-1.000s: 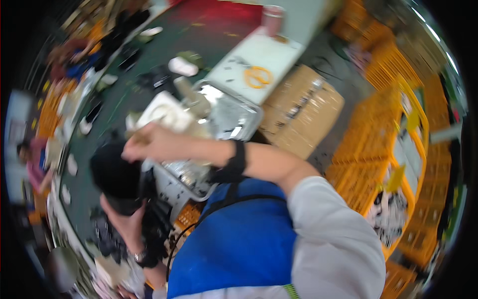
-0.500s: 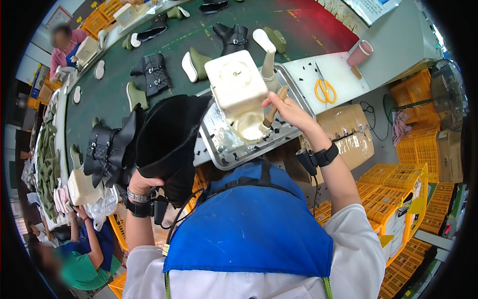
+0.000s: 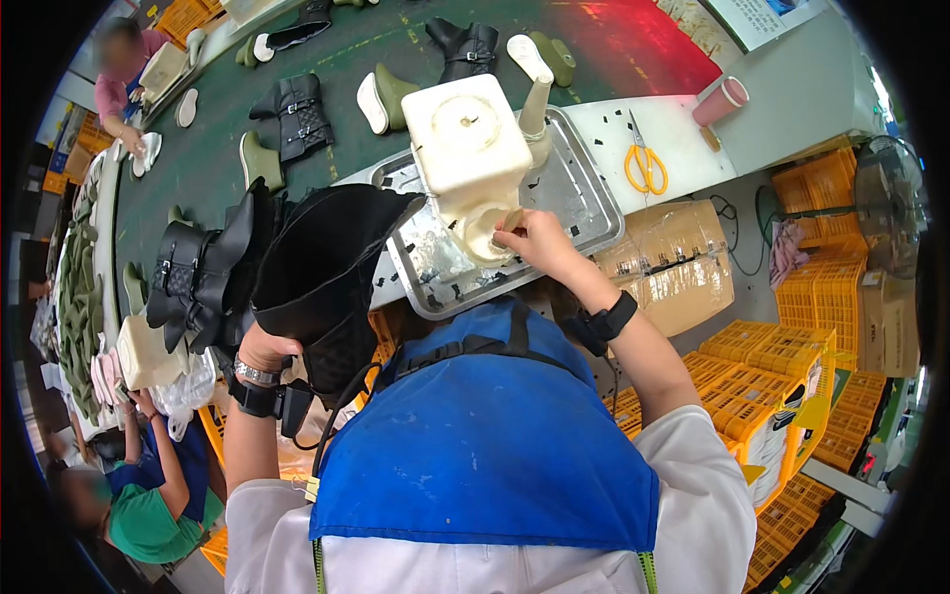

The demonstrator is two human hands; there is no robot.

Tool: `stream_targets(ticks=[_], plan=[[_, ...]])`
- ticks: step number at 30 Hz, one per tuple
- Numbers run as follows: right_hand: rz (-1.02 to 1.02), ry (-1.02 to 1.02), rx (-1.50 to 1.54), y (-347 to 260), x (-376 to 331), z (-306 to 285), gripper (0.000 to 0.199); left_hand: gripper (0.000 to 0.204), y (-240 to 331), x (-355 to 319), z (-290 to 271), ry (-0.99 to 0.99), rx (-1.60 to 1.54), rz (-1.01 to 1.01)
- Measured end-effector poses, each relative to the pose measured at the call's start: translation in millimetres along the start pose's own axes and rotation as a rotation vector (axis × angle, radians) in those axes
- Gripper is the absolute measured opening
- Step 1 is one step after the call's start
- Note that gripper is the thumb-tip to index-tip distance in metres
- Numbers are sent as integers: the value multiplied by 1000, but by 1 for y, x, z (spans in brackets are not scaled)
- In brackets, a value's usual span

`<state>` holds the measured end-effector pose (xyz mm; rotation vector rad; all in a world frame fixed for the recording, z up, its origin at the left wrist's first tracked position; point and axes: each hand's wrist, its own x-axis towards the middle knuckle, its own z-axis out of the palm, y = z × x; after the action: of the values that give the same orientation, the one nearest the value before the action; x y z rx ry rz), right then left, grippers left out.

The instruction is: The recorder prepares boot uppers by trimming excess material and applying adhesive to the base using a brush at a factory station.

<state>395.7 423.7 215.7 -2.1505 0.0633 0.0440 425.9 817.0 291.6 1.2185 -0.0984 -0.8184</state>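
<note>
My left hand (image 3: pixel 265 349), with a metal watch on the wrist, is closed on a black boot (image 3: pixel 322 267), whose wide open top faces up. In my right hand (image 3: pixel 539 244) is a brush (image 3: pixel 513 221) with a wooden handle. Its bristle end is down at the round mouth (image 3: pixel 482 220) of a cream-coloured plastic container (image 3: pixel 468 139); my fingers partly hide it. That container stands in a metal tray (image 3: pixel 606 223) strewn with small black scraps. A cream bottle with a spout (image 3: pixel 534 124) is beside it in the tray.
Black boots (image 3: pixel 297 119) and olive boots (image 3: pixel 391 97) lie on the green table (image 3: pixel 346 49). Orange-handled scissors (image 3: pixel 645 166) and a pink cup (image 3: pixel 720 101) are at right. Orange crates (image 3: pixel 762 371) and a cardboard box (image 3: pixel 668 257) stand below. Two people work at left.
My right hand has turned and lowered the brush toward the container's mouth, moving slightly left and down. My left hand and the black boot have shifted a little left.
</note>
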Motion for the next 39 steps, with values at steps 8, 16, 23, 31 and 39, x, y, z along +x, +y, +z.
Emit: stream_targets(ticks=[8,16,23,31,39], plan=[[20,-52,-151,-20,-6,-24,21,76,4,13,9,-74,75,31],[198,31,656,-49,4,-57,21,79,-1,46,53,-203,171,53],[-253,-21,673,-132,1,-46,15,81,-3,40,60,-344,248,45],[-370,4,400,-117,3,-35,13,83,4,27,37,-440,318,70],[-288,138,170,-135,9,-35,11,101,31,17,73,-333,627,217]])
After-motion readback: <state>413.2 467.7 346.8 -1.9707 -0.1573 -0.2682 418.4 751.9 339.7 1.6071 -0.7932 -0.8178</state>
